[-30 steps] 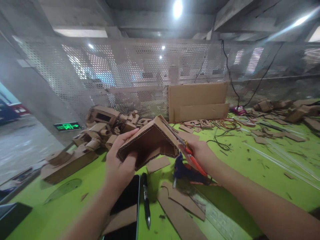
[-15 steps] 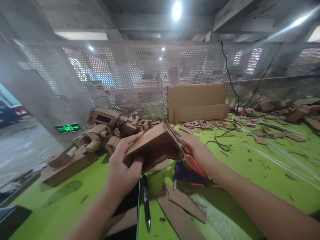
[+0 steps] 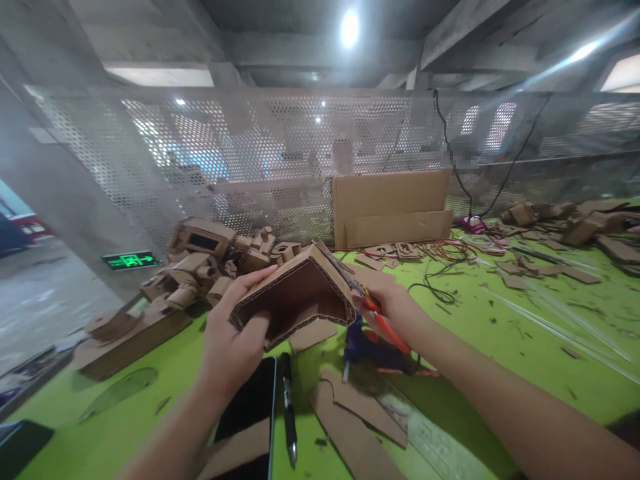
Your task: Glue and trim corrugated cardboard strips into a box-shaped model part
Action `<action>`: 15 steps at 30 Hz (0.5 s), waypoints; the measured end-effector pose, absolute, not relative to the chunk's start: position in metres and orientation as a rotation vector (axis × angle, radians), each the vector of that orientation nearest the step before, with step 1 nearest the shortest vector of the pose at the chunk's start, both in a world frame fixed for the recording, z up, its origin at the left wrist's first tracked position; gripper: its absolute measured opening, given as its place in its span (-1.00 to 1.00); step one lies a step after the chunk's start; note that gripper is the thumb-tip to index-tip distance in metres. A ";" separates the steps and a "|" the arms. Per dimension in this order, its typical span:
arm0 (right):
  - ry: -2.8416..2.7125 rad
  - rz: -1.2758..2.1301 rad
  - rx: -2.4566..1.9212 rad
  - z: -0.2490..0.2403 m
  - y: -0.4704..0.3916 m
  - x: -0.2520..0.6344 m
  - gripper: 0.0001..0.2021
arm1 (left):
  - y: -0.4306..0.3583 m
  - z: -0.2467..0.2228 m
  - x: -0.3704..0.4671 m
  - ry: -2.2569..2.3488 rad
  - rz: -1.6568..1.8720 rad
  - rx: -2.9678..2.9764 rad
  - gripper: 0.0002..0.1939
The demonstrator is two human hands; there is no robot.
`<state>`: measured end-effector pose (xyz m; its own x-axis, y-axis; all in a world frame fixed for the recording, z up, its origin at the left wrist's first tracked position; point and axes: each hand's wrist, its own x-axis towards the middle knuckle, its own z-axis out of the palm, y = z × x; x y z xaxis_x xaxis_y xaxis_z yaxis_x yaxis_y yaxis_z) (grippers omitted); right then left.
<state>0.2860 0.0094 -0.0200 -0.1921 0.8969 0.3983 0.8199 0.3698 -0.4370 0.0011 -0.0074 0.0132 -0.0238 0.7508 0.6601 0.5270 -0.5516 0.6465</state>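
Note:
My left hand (image 3: 233,333) grips a folded cardboard piece (image 3: 295,270), thumb inside its hollow and fingers over the top. The piece is an angled, open-ended shell whose corrugated edges face me. My right hand (image 3: 397,313) is closed around scissors (image 3: 384,325) with red-orange handles. Their grey blades lie against the right side of the cardboard; how far apart they are cannot be made out. Below the right hand rests a blue glue gun (image 3: 370,350) on the green table.
A black pen (image 3: 289,410) lies beside a dark flat device (image 3: 247,400). Cardboard scraps (image 3: 350,427) and a clear ruler (image 3: 440,433) lie in front. Cardboard models (image 3: 200,267) crowd the left. A cardboard panel (image 3: 390,193) stands against the perforated screen; cables (image 3: 453,250) coil at right.
The cardboard piece has shifted slightly left and tilted, so its hollow faces me more. The scissor blades now show more along its right side. The view has moved a little.

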 end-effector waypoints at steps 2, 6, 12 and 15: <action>-2.076 0.196 -1.422 -0.015 0.009 0.287 -0.66 | -0.008 0.013 0.001 1.392 1.579 2.085 -0.44; -2.117 0.274 -1.344 -0.015 0.010 0.290 -0.89 | -0.010 0.012 0.004 1.365 1.573 2.230 -0.45; -2.028 0.272 -1.429 -0.028 0.012 0.287 -0.92 | -0.011 0.013 0.006 1.392 1.529 2.154 -0.45; -1.983 0.287 -1.463 -0.031 0.012 0.284 -0.89 | -0.009 0.014 0.005 1.356 1.542 2.102 -0.46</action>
<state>0.2838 0.0120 -0.0315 -0.1677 0.9145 0.3682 0.7724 0.3540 -0.5274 0.0047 -0.0087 0.0136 0.0331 0.7593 0.6499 0.5477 -0.5577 0.6237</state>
